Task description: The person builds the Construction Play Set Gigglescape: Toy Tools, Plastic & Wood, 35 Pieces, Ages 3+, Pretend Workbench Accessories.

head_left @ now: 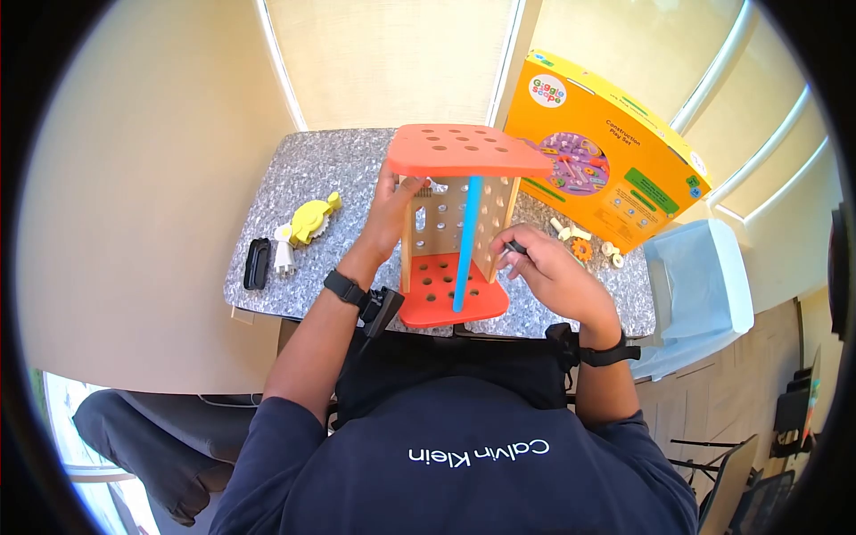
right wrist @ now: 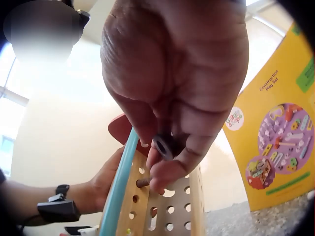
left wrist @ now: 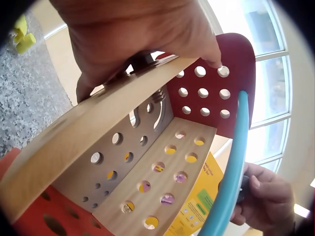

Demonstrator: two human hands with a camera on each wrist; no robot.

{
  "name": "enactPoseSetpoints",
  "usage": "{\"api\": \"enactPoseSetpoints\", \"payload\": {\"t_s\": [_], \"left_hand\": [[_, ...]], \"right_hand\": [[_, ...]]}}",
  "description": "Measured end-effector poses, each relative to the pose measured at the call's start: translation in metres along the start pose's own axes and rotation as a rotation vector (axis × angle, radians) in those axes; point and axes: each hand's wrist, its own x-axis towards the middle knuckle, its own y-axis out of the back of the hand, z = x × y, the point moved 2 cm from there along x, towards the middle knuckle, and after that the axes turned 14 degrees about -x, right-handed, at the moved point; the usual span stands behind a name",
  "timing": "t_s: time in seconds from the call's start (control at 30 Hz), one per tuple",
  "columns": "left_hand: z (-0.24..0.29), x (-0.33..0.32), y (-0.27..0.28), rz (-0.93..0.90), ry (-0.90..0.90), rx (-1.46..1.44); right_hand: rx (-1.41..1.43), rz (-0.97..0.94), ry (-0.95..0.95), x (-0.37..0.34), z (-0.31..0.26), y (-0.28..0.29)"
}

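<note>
A wooden toy toolbox point(head_left: 456, 218) stands upright, with red holed end panels, pale holed sides and a blue rod point(head_left: 467, 241) running between the ends. My left hand point(head_left: 389, 214) grips one wooden side panel point(left wrist: 113, 113) near the upper end. A ridged wooden bolt point(right wrist: 142, 183) pokes through that panel to the inside. My right hand point(head_left: 555, 276) is just to the right of the toolbox. Between its thumb and fingers it pinches a small dark nut-like piece point(right wrist: 165, 146) with a round hole; the fingers cover part of it.
On the speckled table point(head_left: 312, 165), a yellow toy piece point(head_left: 310, 221), a white piece point(head_left: 283, 254) and a black case point(head_left: 257, 264) lie left. Behind at right stands an orange play set box point(head_left: 615, 143), with an orange gear point(head_left: 581, 250) and several cream pieces before it.
</note>
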Motion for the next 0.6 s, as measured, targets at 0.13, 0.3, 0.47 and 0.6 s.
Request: {"api": "enactPoseSetpoints", "payload": {"t_s": [0.13, 0.3, 0.47, 0.6], "left_hand": [[-0.003, 0.001, -0.001, -0.006, -0.062, 0.08], [0.007, -0.006, -0.016, -0.017, -0.127, 0.193], [0.015, -0.005, -0.019, -0.047, -0.049, 0.231], [0.015, -0.005, -0.02, -0.083, -0.061, 0.256]], "right_hand": [[0.156, 0.062, 0.029, 0.007, -0.003, -0.006], [-0.082, 0.31, 0.03, 0.014, -0.003, -0.012], [-0.306, 0.443, 0.19, 0.026, -0.003, -0.018], [-0.178, 0.322, 0.028, 0.04, -0.005, -0.03]]}}
